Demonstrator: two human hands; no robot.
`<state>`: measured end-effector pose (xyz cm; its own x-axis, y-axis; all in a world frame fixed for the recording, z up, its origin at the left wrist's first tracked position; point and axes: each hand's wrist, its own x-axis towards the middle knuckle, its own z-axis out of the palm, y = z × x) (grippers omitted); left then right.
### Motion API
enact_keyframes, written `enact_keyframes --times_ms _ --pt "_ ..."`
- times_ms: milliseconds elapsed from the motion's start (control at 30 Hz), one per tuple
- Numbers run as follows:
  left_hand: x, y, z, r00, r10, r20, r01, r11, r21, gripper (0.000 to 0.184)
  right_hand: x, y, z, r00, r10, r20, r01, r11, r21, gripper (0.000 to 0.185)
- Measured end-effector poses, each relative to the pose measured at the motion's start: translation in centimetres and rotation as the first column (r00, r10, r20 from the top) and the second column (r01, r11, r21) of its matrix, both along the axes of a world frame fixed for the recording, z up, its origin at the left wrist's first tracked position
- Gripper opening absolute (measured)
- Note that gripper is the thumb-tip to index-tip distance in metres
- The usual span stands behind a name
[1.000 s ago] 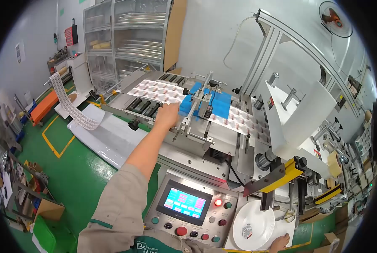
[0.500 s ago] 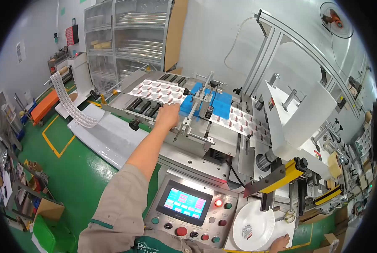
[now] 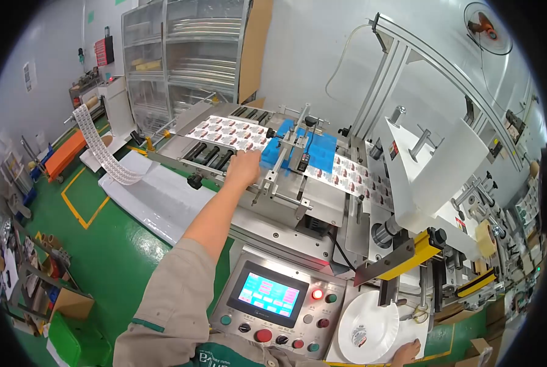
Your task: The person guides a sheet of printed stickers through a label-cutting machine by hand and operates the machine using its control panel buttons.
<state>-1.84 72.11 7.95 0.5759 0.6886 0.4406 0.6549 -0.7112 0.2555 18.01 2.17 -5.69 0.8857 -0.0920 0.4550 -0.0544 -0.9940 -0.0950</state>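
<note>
My left hand (image 3: 244, 168) reaches forward over the machine, fingers curled closed at the near edge of a printed label web (image 3: 227, 131). What its fingers hold, if anything, is hidden. Just right of it lies a blue sheet (image 3: 319, 153) under a metal crossbar (image 3: 285, 147), and the web comes out again beyond it. Low in the view, my right hand (image 3: 406, 353) is partly cut off by the frame edge and rests with fingers extended on a white surface. Beside it is a white oval plate (image 3: 371, 327) bearing a small printed label (image 3: 359, 336).
A control panel (image 3: 322, 318) with a lit touchscreen (image 3: 267, 295) stands close in front of me. A yellow and steel arm (image 3: 405, 260) juts out at right. At left, a strip of small labels (image 3: 96, 144) hangs in a curve toward a white sheet (image 3: 157, 196).
The printed pattern on the label web sits in a slightly different position, and the blue sheet's outline has shifted a little. Both hands stay in nearly the same place.
</note>
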Motion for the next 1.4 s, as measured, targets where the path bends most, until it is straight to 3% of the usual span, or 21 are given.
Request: enact_keyframes --times_ms 33,67,100,133,167,333,400,467,533,600,667,733,1200,1233,1400 --pt "0.0 -0.1 0.2 1.000 0.006 -0.005 -0.006 1.000 -0.007 0.015 1.9 -1.7 -2.0 0.994 -0.065 -0.082 0.087 0.949 0.304 0.037" --pt "0.0 -0.3 0.4 1.000 0.012 -0.010 -0.012 1.000 -0.013 0.016 0.8 -0.8 -0.6 0.997 -0.045 -0.060 0.050 0.994 0.097 0.039" --pt "-0.1 -0.3 0.4 1.000 0.010 0.007 -0.010 1.000 -0.024 0.016 0.7 -0.7 -0.5 0.999 -0.019 -0.032 0.022 0.996 0.085 0.038" --pt "-0.1 -0.2 0.5 1.000 0.011 -0.018 -0.011 1.000 -0.018 0.016 3.0 -3.0 -3.9 0.992 -0.124 -0.024 0.126 0.973 0.195 0.039" --pt "-0.1 -0.3 0.6 1.000 0.013 -0.027 -0.014 0.999 -0.033 0.017 6.3 -7.5 -9.1 0.996 0.005 0.086 -0.019 0.988 0.155 0.041" --pt "-0.3 -1.1 1.3 0.999 0.030 -0.013 -0.030 0.997 -0.070 0.018 3.3 -3.7 -4.7 0.996 -0.073 0.042 0.068 0.992 0.103 0.043" --pt "-0.1 -0.5 0.6 1.000 0.014 0.007 -0.014 0.998 -0.069 0.018 6.1 -6.7 -8.1 0.995 -0.058 -0.079 0.083 0.927 0.367 0.041" --pt "-0.4 -1.8 2.1 0.998 0.068 -0.006 -0.068 0.983 -0.172 0.024 3.3 -3.1 -4.0 0.971 -0.187 -0.150 0.181 0.982 -0.052 0.029" --pt "-0.1 -0.2 0.6 1.000 0.002 0.013 0.000 0.995 -0.103 0.024 2.9 -2.5 -3.4 0.970 -0.202 -0.139 0.196 0.979 -0.054 0.028" --pt "-0.4 -1.1 1.4 0.999 0.023 0.027 -0.019 0.992 -0.127 0.024 3.1 -3.2 -3.8 0.986 -0.138 -0.094 0.135 0.990 -0.042 0.029" --pt "-0.6 -1.8 2.4 0.999 0.048 0.002 -0.047 0.987 -0.153 0.025 3.0 -2.7 -3.4 0.970 -0.202 -0.138 0.198 0.979 -0.045 0.028" --pt "-0.3 -1.0 1.2 1.000 0.024 -0.002 -0.024 0.997 -0.067 0.018 4.0 -4.0 -5.2 0.980 -0.180 -0.088 0.173 0.982 -0.076 0.028" --pt "-0.3 -0.7 1.2 1.000 0.010 0.011 -0.009 0.995 -0.097 0.023 3.1 -3.0 -3.5 0.973 -0.161 -0.164 0.160 0.987 -0.020 0.030" --pt "-0.3 -0.9 1.3 1.000 0.018 -0.001 -0.018 0.994 -0.110 0.023 2.4 -1.7 -2.6 0.955 -0.232 -0.184 0.227 0.973 -0.049 0.031" --pt "-0.3 -0.8 1.2 1.000 0.011 -0.006 -0.011 0.993 -0.114 0.024 3.8 -3.5 -4.4 0.976 -0.172 -0.136 0.171 0.985 -0.015 0.030"
